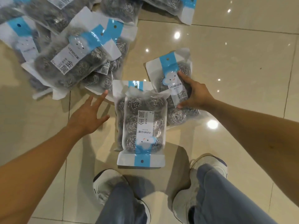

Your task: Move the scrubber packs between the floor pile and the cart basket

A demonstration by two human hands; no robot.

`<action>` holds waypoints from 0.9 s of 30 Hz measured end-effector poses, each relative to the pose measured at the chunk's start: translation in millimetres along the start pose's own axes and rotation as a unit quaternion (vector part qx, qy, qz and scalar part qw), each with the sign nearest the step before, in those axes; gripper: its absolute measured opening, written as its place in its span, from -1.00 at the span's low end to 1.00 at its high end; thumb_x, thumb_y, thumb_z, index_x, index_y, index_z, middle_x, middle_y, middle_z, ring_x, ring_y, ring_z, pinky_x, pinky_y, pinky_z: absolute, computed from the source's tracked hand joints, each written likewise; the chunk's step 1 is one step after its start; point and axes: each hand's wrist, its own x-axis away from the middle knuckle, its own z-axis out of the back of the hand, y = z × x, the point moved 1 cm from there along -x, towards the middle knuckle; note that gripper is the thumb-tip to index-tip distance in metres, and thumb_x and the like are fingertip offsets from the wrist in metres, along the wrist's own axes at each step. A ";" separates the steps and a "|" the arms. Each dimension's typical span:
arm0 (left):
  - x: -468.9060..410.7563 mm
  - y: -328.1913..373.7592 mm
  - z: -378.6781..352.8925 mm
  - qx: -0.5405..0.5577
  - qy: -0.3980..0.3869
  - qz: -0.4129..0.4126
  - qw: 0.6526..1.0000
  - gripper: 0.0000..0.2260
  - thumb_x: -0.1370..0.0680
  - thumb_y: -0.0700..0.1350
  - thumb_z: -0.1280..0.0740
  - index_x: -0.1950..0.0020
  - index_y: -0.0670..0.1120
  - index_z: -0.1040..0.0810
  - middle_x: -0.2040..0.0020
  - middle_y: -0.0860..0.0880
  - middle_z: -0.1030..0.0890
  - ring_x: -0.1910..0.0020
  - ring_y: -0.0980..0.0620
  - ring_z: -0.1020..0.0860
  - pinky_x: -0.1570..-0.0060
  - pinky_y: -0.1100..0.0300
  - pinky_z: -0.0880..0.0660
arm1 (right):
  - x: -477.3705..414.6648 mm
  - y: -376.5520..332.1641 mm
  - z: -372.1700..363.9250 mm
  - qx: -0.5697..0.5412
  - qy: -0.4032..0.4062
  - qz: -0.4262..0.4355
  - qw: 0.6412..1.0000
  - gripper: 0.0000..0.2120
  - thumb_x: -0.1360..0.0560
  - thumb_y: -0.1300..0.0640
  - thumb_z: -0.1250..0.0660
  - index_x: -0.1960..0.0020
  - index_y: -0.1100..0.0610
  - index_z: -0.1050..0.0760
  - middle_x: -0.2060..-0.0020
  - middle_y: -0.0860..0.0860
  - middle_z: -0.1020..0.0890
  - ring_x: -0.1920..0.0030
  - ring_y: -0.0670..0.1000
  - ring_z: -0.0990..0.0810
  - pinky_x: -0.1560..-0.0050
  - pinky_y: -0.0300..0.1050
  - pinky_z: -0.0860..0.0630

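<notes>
Steel-scourer pack (pixel 175 88), right hand (pixel 192 94) apparently gripping

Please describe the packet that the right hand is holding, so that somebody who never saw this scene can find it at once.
Start at the person's white shoes on the tiled floor. Just beyond them lie two stacked packets of steel scourers. The wanted packet lies right of these, gripped by the right hand; its blue strip points away from the shoes, unlike the top stacked one.

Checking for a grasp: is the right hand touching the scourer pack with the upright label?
Touching. The head view shows the right hand gripping the scourer pack, thumb and fingers on its label.
</notes>
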 end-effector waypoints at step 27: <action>29.6 235.5 383.1 -0.266 -0.015 -0.461 0.847 -0.19 -0.43 0.27 -0.32 -0.51 0.23 0.11 -0.55 -0.05 -0.07 -0.51 -0.04 -0.08 -0.40 0.01 -0.20 | 263.2 -154.9 195.4 -0.190 0.372 -0.273 0.867 0.01 -0.20 0.16 -0.59 -0.48 -0.18 -0.12 -0.08 0.19 -0.45 -0.13 0.21 -0.46 -0.04 -0.07 -0.37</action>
